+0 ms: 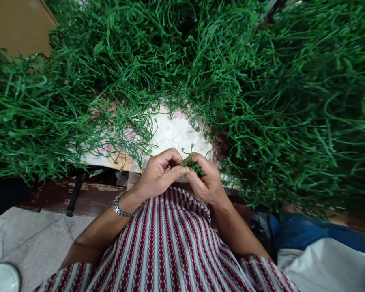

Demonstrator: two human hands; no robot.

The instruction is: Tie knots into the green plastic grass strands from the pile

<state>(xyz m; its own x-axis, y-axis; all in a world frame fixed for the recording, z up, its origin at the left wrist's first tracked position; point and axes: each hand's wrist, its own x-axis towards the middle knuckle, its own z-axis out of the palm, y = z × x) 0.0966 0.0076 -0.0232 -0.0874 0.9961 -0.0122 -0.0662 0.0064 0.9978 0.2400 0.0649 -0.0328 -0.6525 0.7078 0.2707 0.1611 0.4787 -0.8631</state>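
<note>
A small bunch of green plant sprigs [196, 167] is pinched between my two hands, just above the table's near edge. My left hand [162, 172], with a metal watch on its wrist, has thumb and forefinger pressed together at the left end of the sprigs. My right hand [208, 178] curls its fingers round the bunch, its thumb meeting the left thumb. Beyond them lies a big heap of thin green stems [176, 52] with little buds or leaves. A floral cloth [170, 129] shows under it.
Stems spread left and right and hang over the table's edge. A dark strap [76, 194] hangs at the front left. A tan panel [18, 24] stands at the back left. On the floor is a white dish [3, 278]. Blue and pale fabric [319, 251] lies at the lower right.
</note>
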